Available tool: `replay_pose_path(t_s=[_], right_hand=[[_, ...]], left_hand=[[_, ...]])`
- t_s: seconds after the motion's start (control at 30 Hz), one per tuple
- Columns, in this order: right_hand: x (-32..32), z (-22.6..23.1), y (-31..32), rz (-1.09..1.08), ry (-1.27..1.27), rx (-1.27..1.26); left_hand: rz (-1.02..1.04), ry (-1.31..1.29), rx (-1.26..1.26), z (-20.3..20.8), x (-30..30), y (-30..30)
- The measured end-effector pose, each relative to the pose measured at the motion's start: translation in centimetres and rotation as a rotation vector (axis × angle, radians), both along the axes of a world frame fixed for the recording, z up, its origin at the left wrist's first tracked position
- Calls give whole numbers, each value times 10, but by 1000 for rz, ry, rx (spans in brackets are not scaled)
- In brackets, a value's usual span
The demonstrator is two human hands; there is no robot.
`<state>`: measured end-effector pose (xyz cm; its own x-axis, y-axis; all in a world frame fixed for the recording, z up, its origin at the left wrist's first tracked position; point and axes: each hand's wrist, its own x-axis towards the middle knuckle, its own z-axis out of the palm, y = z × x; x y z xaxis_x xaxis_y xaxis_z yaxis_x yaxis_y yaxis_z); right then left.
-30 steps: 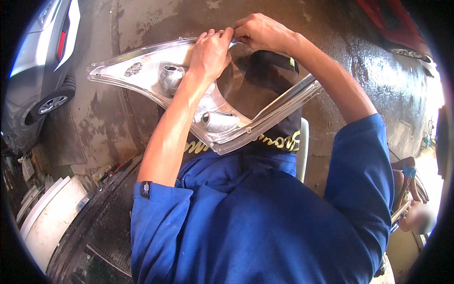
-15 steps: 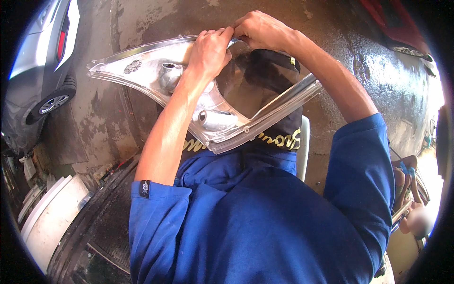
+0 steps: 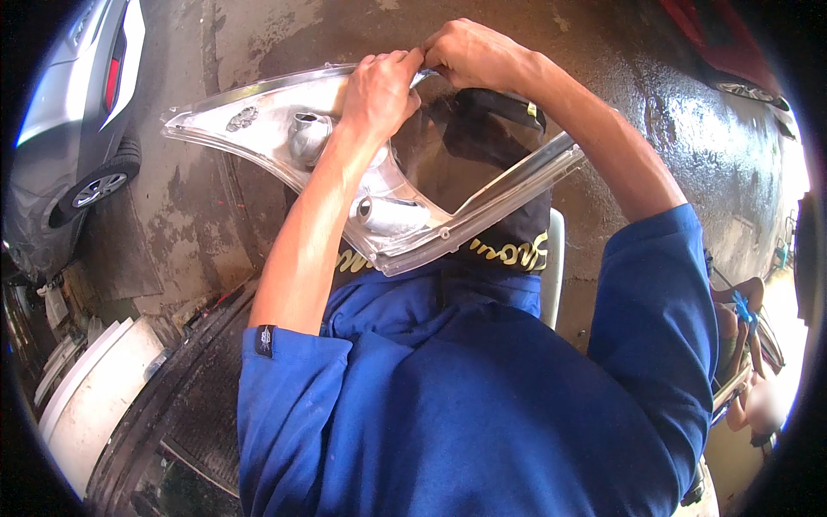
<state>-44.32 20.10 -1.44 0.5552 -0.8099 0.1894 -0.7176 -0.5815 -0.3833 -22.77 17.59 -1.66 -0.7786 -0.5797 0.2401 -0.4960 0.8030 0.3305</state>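
Observation:
Across my lap rests a car lamp housing (image 3: 392,181), wide and V-shaped, silvery inside with a clear plastic rim and round sockets. My left hand (image 3: 379,96) is closed over its far edge. Right beside it, my right hand (image 3: 472,53) is bent at the wrist, its fingers pinched at the same edge and touching the left fingers. What lies between the fingertips is too hidden to make out. Through the gap in the housing my dark trousers show.
A grey car (image 3: 65,146) stands at the left, a red car (image 3: 724,47) at the far right. White curved panels (image 3: 108,370) lean at the lower left beside a dark car part (image 3: 185,422). At the right edge sits another person (image 3: 745,310) with something blue in hand.
The housing has tilted very slightly, its near edge a little higher. Both my hands keep their place at the far edge. The other person at the right has shifted a little.

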Motion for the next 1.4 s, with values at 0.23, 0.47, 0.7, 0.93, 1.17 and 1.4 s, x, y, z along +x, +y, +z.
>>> replay_pose_path(t_s=[0.23,0.47,0.7,0.93,1.17,1.4], right_hand=[[0,0,0,-2,9,1],[-2,-5,-2,2,21,21],[-3,2,-4,-5,24,66],[-5,35,31,-68,-255,72],[-17,51,68,-594,35,261],[-12,36,79,-631,-326,91]], left_hand=[[-4,14,3,1,1,1],[-12,28,-1,-3,0,2],[35,-62,-15,1,-4,3],[115,-76,-54,7,-1,9],[125,-164,434,44,-4,-28],[-332,-618,711,68,-23,-100]])
